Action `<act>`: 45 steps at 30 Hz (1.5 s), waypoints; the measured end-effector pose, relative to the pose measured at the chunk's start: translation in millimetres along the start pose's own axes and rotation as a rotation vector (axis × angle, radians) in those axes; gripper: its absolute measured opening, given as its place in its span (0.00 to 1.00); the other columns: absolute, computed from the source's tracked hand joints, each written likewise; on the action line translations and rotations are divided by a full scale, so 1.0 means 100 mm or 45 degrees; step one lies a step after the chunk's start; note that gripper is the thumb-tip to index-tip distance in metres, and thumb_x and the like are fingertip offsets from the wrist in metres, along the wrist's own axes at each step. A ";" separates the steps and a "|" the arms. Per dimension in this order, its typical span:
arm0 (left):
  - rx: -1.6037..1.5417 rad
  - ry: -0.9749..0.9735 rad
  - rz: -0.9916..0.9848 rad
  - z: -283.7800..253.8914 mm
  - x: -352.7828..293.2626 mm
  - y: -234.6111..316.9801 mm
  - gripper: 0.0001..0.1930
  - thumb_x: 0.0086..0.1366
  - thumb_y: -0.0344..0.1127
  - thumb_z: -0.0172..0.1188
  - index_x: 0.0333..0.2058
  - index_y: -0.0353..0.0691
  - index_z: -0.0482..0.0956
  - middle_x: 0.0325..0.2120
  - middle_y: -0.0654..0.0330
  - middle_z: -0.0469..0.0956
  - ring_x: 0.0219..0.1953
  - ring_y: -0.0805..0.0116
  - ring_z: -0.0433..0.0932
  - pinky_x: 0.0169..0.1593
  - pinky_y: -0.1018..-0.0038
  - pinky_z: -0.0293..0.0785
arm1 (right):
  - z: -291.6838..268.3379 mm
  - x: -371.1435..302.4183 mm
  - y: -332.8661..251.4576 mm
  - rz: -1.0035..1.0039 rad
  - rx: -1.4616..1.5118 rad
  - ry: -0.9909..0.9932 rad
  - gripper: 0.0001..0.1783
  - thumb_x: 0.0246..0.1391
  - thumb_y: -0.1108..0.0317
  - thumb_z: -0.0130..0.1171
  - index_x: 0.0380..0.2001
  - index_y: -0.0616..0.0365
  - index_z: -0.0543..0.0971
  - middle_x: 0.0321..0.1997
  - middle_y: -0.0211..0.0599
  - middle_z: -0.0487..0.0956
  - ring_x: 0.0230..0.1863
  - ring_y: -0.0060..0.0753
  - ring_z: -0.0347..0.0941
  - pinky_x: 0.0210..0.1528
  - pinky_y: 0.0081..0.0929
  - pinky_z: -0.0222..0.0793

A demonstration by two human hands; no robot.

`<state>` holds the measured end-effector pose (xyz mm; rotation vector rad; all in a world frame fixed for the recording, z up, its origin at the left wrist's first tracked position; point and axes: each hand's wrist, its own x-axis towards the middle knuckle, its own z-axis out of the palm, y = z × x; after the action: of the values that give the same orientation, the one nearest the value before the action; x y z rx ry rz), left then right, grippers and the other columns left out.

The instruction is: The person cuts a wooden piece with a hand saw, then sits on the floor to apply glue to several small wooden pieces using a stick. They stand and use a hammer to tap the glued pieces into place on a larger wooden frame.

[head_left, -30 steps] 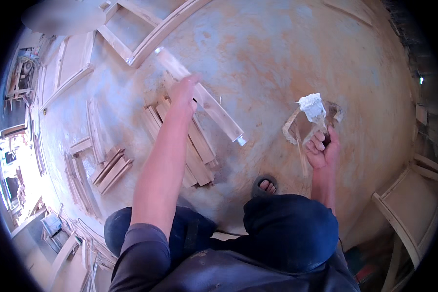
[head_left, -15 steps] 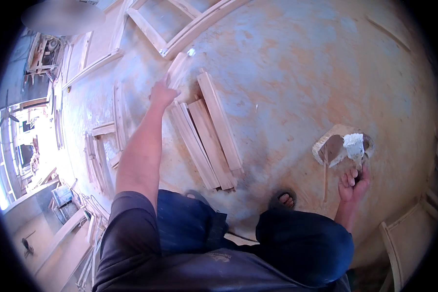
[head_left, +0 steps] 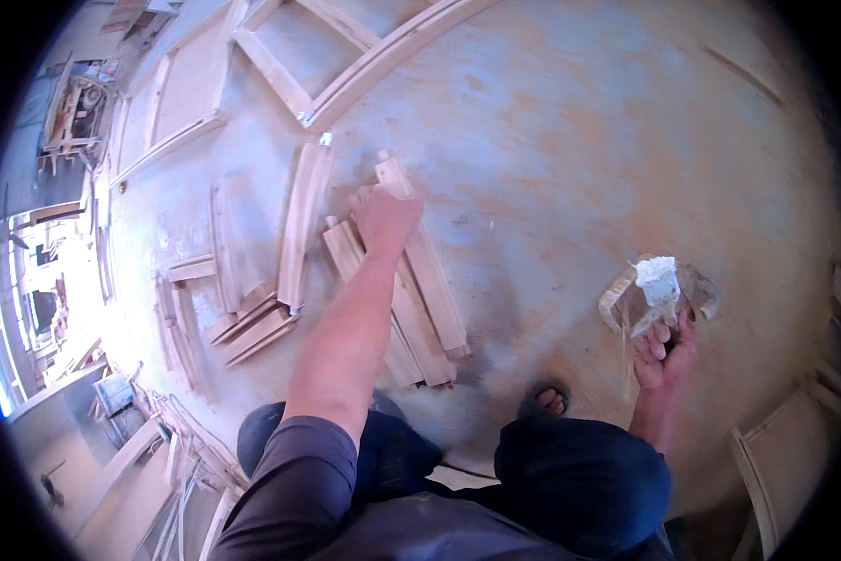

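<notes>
The pale flat wooden bar with white-daubed ends [head_left: 306,224], in the left hand [head_left: 385,220] moments ago, now lies left of the stack on the blotchy blue-brown floor [head_left: 570,168]: 1 bar is laid aside, freeing that hand. Its fingers curl over a pale long wooden slat [head_left: 434,280]; from above, I cannot tell whether they grip. The right hand [head_left: 665,360] has its fingers closed around a white-coated brush-like tool [head_left: 659,280], before a ragged tan container [head_left: 615,301].

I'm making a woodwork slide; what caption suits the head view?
Left hand at a wooden board, right hand holding a white-coated brush.
</notes>
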<state>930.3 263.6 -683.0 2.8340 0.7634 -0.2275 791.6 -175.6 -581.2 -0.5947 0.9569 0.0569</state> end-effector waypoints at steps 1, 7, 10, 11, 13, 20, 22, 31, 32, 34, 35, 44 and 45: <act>-0.051 0.008 -0.023 -0.01 -0.02 0.02 0.30 0.56 0.53 0.64 0.44 0.28 0.81 0.51 0.40 0.76 0.55 0.43 0.72 0.62 0.55 0.64 | 0.02 -0.01 0.00 -0.007 0.006 -0.014 0.15 0.69 0.53 0.49 0.43 0.52 0.74 0.18 0.26 0.68 0.12 0.21 0.60 0.12 0.20 0.51; -0.924 -0.135 0.243 -0.30 -0.77 0.76 0.35 0.55 0.36 0.64 0.60 0.27 0.68 0.50 0.41 0.75 0.52 0.43 0.74 0.57 0.57 0.71 | 0.46 -0.32 -0.05 -0.205 -0.077 -0.059 0.14 0.69 0.54 0.50 0.38 0.52 0.75 0.17 0.26 0.68 0.11 0.21 0.58 0.14 0.21 0.52; -1.078 -0.159 0.484 -0.52 -1.21 1.10 0.37 0.55 0.32 0.64 0.64 0.27 0.64 0.49 0.44 0.74 0.52 0.48 0.76 0.55 0.62 0.73 | 0.88 -0.43 -0.01 -0.392 -0.100 -0.253 0.13 0.68 0.55 0.50 0.37 0.52 0.76 0.17 0.28 0.70 0.11 0.23 0.58 0.18 0.27 0.56; -1.092 -0.132 0.557 -0.59 -1.32 1.15 0.38 0.55 0.31 0.64 0.64 0.27 0.64 0.50 0.46 0.74 0.52 0.51 0.77 0.55 0.64 0.73 | 0.97 -0.46 -0.01 -0.405 -0.111 -0.273 0.14 0.67 0.55 0.51 0.36 0.53 0.76 0.17 0.30 0.70 0.12 0.25 0.60 0.18 0.27 0.57; -1.103 -0.157 0.616 -0.75 -1.49 1.24 0.37 0.55 0.30 0.64 0.65 0.28 0.64 0.51 0.46 0.73 0.52 0.50 0.77 0.54 0.63 0.74 | 1.10 -0.53 -0.01 -0.416 -0.129 -0.325 0.14 0.66 0.56 0.53 0.34 0.55 0.76 0.17 0.35 0.71 0.14 0.30 0.63 0.19 0.28 0.60; -1.027 -0.027 0.856 -1.03 -1.77 1.18 0.38 0.49 0.23 0.63 0.63 0.31 0.66 0.47 0.44 0.70 0.50 0.43 0.74 0.52 0.57 0.74 | 1.25 -0.65 0.26 -0.852 -0.392 -0.490 0.13 0.65 0.62 0.57 0.30 0.60 0.76 0.18 0.38 0.75 0.14 0.29 0.66 0.17 0.28 0.61; -1.060 -0.050 0.844 -1.08 -1.76 1.08 0.39 0.49 0.22 0.64 0.63 0.31 0.66 0.46 0.44 0.70 0.49 0.44 0.74 0.52 0.57 0.74 | 1.19 -0.72 0.33 -0.957 -0.475 -0.486 0.09 0.64 0.69 0.59 0.29 0.60 0.76 0.19 0.37 0.76 0.14 0.25 0.67 0.17 0.25 0.62; -0.930 0.095 0.878 -1.37 -1.84 0.85 0.41 0.45 0.22 0.69 0.62 0.34 0.68 0.46 0.47 0.70 0.50 0.46 0.72 0.53 0.58 0.74 | 1.31 -1.18 0.37 -1.161 -0.704 -0.439 0.11 0.64 0.71 0.59 0.26 0.58 0.75 0.18 0.34 0.76 0.14 0.21 0.68 0.16 0.20 0.60; -0.920 0.106 0.884 -1.40 -1.85 0.86 0.41 0.45 0.22 0.69 0.62 0.34 0.69 0.46 0.48 0.70 0.50 0.46 0.72 0.53 0.58 0.74 | 1.33 -1.19 0.39 -1.141 -0.741 -0.462 0.11 0.64 0.70 0.59 0.26 0.59 0.75 0.18 0.34 0.77 0.13 0.21 0.67 0.16 0.20 0.60; -0.868 0.218 0.934 -1.44 -1.88 0.83 0.39 0.45 0.21 0.68 0.61 0.33 0.69 0.46 0.48 0.70 0.48 0.47 0.74 0.50 0.58 0.75 | 1.37 -1.24 0.36 -1.048 -0.717 -0.507 0.11 0.63 0.69 0.60 0.26 0.59 0.76 0.18 0.34 0.77 0.13 0.22 0.67 0.16 0.19 0.60; -0.838 0.274 0.955 -1.46 -1.89 0.82 0.38 0.45 0.21 0.67 0.60 0.32 0.70 0.46 0.48 0.70 0.47 0.47 0.74 0.49 0.58 0.75 | 1.40 -1.31 0.26 -0.976 -0.657 -0.523 0.10 0.63 0.69 0.60 0.26 0.59 0.76 0.18 0.35 0.77 0.13 0.22 0.67 0.15 0.19 0.60; -0.713 0.630 1.358 -1.60 -1.82 0.79 0.35 0.43 0.23 0.69 0.55 0.34 0.73 0.46 0.49 0.70 0.44 0.49 0.73 0.48 0.60 0.75 | 1.62 -1.74 -0.52 -1.161 -0.936 -0.764 0.10 0.59 0.68 0.62 0.26 0.60 0.77 0.17 0.37 0.77 0.13 0.23 0.67 0.16 0.20 0.60; -0.736 0.667 1.401 -1.58 -1.81 0.81 0.33 0.43 0.23 0.68 0.54 0.35 0.74 0.46 0.49 0.70 0.44 0.50 0.74 0.47 0.61 0.76 | 1.65 -1.79 -0.58 -1.153 -1.024 -0.762 0.10 0.59 0.68 0.61 0.26 0.61 0.77 0.18 0.37 0.77 0.14 0.24 0.67 0.16 0.20 0.60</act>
<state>832.1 144.2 -482.1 2.3026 -0.6392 0.7704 828.0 -104.2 -343.6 -1.6027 -0.0187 -0.1928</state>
